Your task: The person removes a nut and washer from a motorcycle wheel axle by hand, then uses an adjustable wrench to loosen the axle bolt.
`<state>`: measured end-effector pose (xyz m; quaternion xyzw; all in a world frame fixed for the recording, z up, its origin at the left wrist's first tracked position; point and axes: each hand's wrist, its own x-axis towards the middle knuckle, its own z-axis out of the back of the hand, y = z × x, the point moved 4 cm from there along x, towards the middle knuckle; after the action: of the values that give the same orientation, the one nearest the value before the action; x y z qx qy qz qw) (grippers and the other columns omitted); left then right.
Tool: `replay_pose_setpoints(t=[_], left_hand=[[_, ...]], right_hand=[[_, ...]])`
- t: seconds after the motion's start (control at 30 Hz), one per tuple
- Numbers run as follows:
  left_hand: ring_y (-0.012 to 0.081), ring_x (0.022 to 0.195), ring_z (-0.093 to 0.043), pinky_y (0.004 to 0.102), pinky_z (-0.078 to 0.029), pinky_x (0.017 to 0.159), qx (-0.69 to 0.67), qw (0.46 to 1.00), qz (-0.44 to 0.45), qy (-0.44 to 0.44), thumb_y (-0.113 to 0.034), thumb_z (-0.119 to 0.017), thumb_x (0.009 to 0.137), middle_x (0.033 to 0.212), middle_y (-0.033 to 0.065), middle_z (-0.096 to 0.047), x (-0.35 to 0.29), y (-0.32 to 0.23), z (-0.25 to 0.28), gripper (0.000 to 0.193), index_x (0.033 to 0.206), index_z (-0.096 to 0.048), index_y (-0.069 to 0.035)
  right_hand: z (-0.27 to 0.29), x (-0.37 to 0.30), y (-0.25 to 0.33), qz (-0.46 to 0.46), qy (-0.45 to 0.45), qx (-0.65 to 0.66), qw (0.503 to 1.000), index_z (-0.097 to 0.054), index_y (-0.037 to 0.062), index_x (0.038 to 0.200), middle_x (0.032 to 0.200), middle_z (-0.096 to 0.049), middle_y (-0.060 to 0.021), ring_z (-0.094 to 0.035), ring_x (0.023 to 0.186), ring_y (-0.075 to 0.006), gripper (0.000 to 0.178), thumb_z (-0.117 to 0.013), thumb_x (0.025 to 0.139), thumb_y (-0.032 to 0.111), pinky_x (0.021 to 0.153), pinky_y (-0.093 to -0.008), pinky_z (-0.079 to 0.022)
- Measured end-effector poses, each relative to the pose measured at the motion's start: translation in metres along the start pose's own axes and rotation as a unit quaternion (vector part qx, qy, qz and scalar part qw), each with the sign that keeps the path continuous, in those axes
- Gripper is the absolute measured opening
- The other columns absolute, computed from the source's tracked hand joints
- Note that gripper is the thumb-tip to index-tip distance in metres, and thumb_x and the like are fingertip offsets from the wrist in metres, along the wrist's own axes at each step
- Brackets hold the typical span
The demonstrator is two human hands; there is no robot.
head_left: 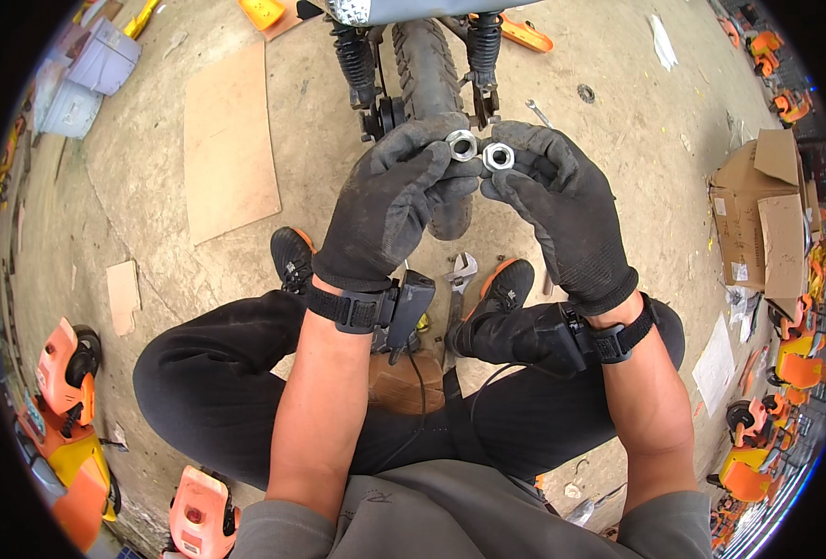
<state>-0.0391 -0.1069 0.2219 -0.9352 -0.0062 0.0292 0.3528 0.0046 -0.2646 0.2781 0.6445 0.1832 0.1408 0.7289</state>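
Note:
In black work gloves, my two hands meet in front of a rear wheel. My left hand (390, 191) pinches a silver nut (461, 144) between thumb and fingers. Just beside it, my right hand (562, 191) pinches a second silver nut (498, 156), its threaded hole facing me. Behind the hands stands a knobby black tyre (425, 70) between two black coil shock absorbers (353, 61). On the floor between my feet lies an adjustable wrench (460, 279). A smaller spanner (538, 113) rests past my right hand.
A flat cardboard sheet (231, 140) lies on the concrete at left. An open cardboard box (758, 219) stands at right. Orange and yellow scooters (67, 391) line both sides. A dark ring-shaped part (585, 93) sits on the floor. Grey plastic bins (101, 56) are at far left.

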Motion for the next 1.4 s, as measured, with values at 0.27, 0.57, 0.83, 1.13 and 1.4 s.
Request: replay_pose_setpoints(t=[0.27,0.57,0.83,1.13,1.4], left_hand=[[0.0193,0.095,-0.068,0.0267,-0.056,0.084,0.021,1.0,-0.008,0.006,-0.012,-0.058,0.097,0.106,0.0131,-0.065,-0.0004,-0.0015,-0.0007,0.034,0.125,-0.054,0.007],[0.0195,0.099,-0.066,0.0282,-0.056,0.087,0.01,1.0,-0.002,0.018,-0.012,-0.056,0.099,0.113,0.0128,-0.063,0.0001,-0.001,-0.0002,0.036,0.13,-0.051,0.006],[0.0187,0.11,-0.062,0.0291,-0.055,0.091,0.029,0.999,0.015,0.038,-0.011,-0.052,0.101,0.123,0.0133,-0.059,0.0001,-0.0013,0.0021,0.039,0.136,-0.045,0.005],[0.021,0.095,-0.068,0.0292,-0.057,0.085,-0.021,1.0,0.001,0.005,-0.011,-0.053,0.1,0.106,0.0133,-0.065,0.0002,-0.0003,0.0014,0.028,0.121,-0.055,0.007],[0.0222,0.093,-0.069,0.0303,-0.057,0.083,-0.029,0.999,0.011,-0.013,-0.011,-0.053,0.1,0.105,0.0137,-0.065,0.0011,0.0019,0.0048,0.027,0.121,-0.055,0.006]], right_hand=[[-0.0012,0.0002,0.0001,-0.002,-0.003,0.013,1.0,-0.06,-0.0022,0.12,0.104,-0.068,-0.0061,-0.064,0.091,-0.0098,0.03,-0.06,0.09,-0.002,0.082,-0.0242,-0.051],[-0.0001,0.0005,0.0018,-0.008,0.026,-0.018,0.999,-0.054,-0.0051,0.127,0.115,-0.064,-0.0127,-0.064,0.104,-0.0169,0.035,-0.056,0.093,-0.002,0.092,-0.0309,-0.054],[-0.0002,0.0005,0.0027,-0.006,0.028,-0.037,0.999,-0.053,-0.0053,0.128,0.114,-0.065,-0.0119,-0.064,0.101,-0.0158,0.035,-0.055,0.093,-0.002,0.089,-0.0295,-0.054],[0.0,0.0007,0.0015,-0.012,0.028,-0.009,0.999,-0.053,-0.0054,0.128,0.114,-0.065,-0.0124,-0.064,0.102,-0.0166,0.035,-0.055,0.094,-0.002,0.09,-0.0309,-0.055],[-0.0022,0.001,0.0022,-0.025,0.029,-0.015,0.999,-0.053,-0.0056,0.128,0.115,-0.065,-0.0129,-0.065,0.102,-0.017,0.035,-0.055,0.094,-0.002,0.091,-0.0311,-0.055]])
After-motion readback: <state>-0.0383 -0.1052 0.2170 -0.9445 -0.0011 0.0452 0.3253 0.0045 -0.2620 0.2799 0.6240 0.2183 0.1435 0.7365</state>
